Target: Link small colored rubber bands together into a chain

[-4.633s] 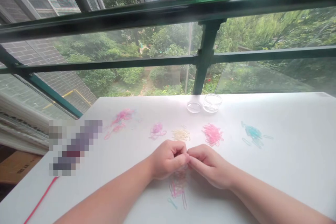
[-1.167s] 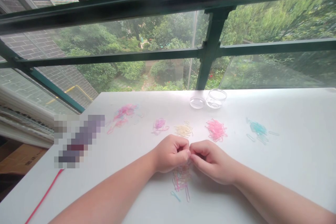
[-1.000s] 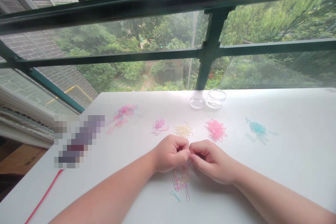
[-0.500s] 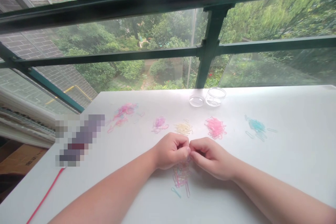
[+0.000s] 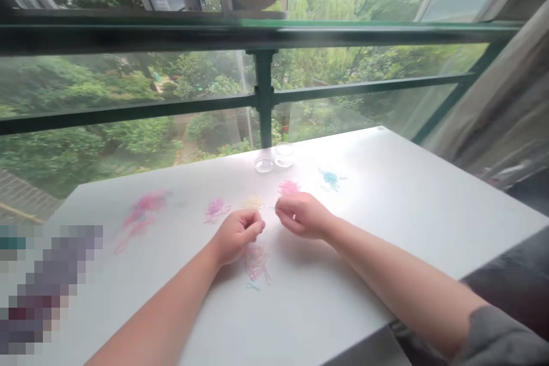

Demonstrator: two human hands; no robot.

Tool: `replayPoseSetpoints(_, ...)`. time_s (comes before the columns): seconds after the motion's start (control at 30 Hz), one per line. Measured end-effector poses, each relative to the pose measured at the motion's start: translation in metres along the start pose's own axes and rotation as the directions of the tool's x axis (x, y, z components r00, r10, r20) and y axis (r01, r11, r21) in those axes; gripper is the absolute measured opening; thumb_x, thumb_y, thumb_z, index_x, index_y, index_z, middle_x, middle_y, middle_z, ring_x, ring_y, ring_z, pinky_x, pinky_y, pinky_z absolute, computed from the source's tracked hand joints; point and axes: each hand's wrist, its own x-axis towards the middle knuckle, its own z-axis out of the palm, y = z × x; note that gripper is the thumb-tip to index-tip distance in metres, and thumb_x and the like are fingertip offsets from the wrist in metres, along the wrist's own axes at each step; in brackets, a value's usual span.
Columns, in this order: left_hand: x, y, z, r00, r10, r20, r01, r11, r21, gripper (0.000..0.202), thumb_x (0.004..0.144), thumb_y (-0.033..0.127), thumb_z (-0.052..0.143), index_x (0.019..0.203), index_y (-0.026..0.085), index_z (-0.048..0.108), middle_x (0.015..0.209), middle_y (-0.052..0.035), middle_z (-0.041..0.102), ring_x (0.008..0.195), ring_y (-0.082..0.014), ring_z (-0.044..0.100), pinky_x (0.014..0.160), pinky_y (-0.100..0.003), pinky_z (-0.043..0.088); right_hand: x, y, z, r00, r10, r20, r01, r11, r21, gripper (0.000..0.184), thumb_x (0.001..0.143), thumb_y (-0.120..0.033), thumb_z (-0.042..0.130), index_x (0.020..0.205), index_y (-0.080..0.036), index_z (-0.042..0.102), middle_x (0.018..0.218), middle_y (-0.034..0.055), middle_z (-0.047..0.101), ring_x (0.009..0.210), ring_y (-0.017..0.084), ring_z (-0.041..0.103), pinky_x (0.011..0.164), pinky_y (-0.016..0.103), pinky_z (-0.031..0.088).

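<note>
My left hand (image 5: 240, 235) is closed in a pinch just above a multicoloured heap of thin elongated loops (image 5: 256, 263), which look like small rubber bands. Whatever its fingertips hold is too small to make out. To its right, slightly apart, my right hand (image 5: 303, 216) is also pinched, over the near side of the pink loops (image 5: 289, 187). A faint thin line shows by its fingertips. Pale yellow loops (image 5: 254, 202) lie behind the gap between my hands. One teal loop (image 5: 253, 286) rests at the heap's near end.
Purple loops (image 5: 215, 207), a mixed pink pile (image 5: 148, 206) and teal loops (image 5: 330, 178) lie on the white table (image 5: 300, 309). A clear round jar (image 5: 283, 155) and its clear lid (image 5: 264, 165) stand near the back edge. Green railing (image 5: 265, 97) runs behind.
My hands have come apart; the right one has moved away from the left towards the pink loops. The view has swung to the right.
</note>
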Motion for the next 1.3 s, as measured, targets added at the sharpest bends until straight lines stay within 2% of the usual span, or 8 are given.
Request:
replayPoseSetpoints(0.13,0.001,0.002,-0.001,1.0,0.004,0.009,-0.004,1.0,0.028,0.03,0.077,0.038,0.051,0.063,0.013,0.043,0.058,0.0043,0.042,0.056,-0.0031,0.04,0.057,-0.016,0.032,-0.028,0.022,-0.03,0.975,0.185,-0.121,-0.206,0.96,-0.191,0.022,0.081,-0.029,0.041,0.065,-0.014,0.043,0.061,-0.0002,0.045,0.058,0.005,0.033,0.059,0.018,0.027)
replayPoseSetpoints(0.27,0.0,0.002,0.0,1.0,0.01,0.012,-0.011,0.998,0.057,0.031,0.078,0.041,0.049,0.064,0.013,0.044,0.06,0.0044,0.042,0.058,-0.0036,0.041,0.059,-0.017,0.032,-0.065,0.058,-0.067,0.894,0.381,-0.236,-0.442,0.837,-0.322,0.027,0.082,-0.031,0.038,0.062,-0.014,0.042,0.057,0.0006,0.045,0.055,0.006,0.034,0.058,0.02,0.026)
replayPoseSetpoints(0.4,0.001,0.003,0.002,0.999,0.032,0.006,-0.032,0.996,0.078,0.032,0.078,0.042,0.049,0.064,0.013,0.044,0.059,0.0046,0.042,0.058,-0.0038,0.041,0.06,-0.017,0.032,-0.085,0.088,-0.099,0.811,0.526,-0.257,-0.584,0.7,-0.411,0.03,0.084,-0.033,0.037,0.066,-0.014,0.05,0.058,0.0016,0.05,0.053,0.007,0.038,0.056,0.022,0.026)
replayPoseSetpoints(0.53,0.001,0.005,0.001,1.0,0.025,0.005,-0.026,0.995,0.101,0.032,0.077,0.043,0.049,0.065,0.013,0.046,0.058,0.0043,0.045,0.058,-0.0043,0.041,0.06,-0.017,0.032,-0.075,0.099,-0.115,0.776,0.613,-0.149,-0.597,0.635,-0.491,0.033,0.088,-0.037,0.039,0.075,-0.013,0.056,0.066,0.0012,0.055,0.06,0.007,0.044,0.061,0.021,0.033)
replayPoseSetpoints(0.7,0.0,0.007,0.001,0.999,0.044,-0.01,-0.042,0.993,0.112,0.032,0.076,0.042,0.049,0.065,0.013,0.048,0.057,0.0039,0.046,0.057,-0.0045,0.041,0.06,-0.017,0.032,-0.044,0.102,-0.12,0.731,0.682,0.019,-0.548,0.604,-0.579,0.037,0.09,-0.045,0.043,0.094,-0.011,0.057,0.087,0.0043,0.058,0.079,0.008,0.053,0.077,0.026,0.048)
replayPoseSetpoints(0.93,0.0,0.008,0.002,0.997,0.072,-0.024,-0.068,0.991,0.111,0.029,0.075,0.039,0.049,0.063,0.012,0.047,0.056,0.0038,0.046,0.056,-0.0042,0.041,0.058,-0.016,0.031,-0.021,0.101,-0.131,0.631,0.756,0.172,-0.515,0.574,-0.637,0.034,0.089,-0.038,0.048,0.108,-0.011,0.056,0.105,0.0073,0.058,0.095,0.012,0.056,0.087,0.032,0.05)
replayPoseSetpoints(1.17,-0.001,0.009,0.002,0.997,0.071,-0.022,-0.068,0.992,0.108,0.029,0.076,0.039,0.049,0.064,0.012,0.05,0.055,0.0037,0.049,0.056,-0.0045,0.042,0.059,-0.017,0.032,-0.021,0.089,-0.157,0.567,0.806,0.169,-0.564,0.529,-0.634,0.034,0.09,-0.04,0.046,0.104,-0.011,0.057,0.094,0.0056,0.059,0.083,0.008,0.057,0.077,0.026,0.051)
replayPoseSetpoints(1.3,0.0,0.009,0.002,0.997,0.075,-0.031,-0.073,0.995,0.074,0.028,0.075,0.037,0.051,0.064,0.012,0.05,0.055,0.004,0.049,0.055,-0.004,0.042,0.058,-0.016,0.032,-0.02,0.077,-0.167,0.597,0.789,0.142,-0.574,0.544,-0.612,0.03,0.089,-0.035,0.046,0.1,-0.01,0.059,0.084,0.0062,0.062,0.067,0.007,0.054,0.066,0.022,0.045)
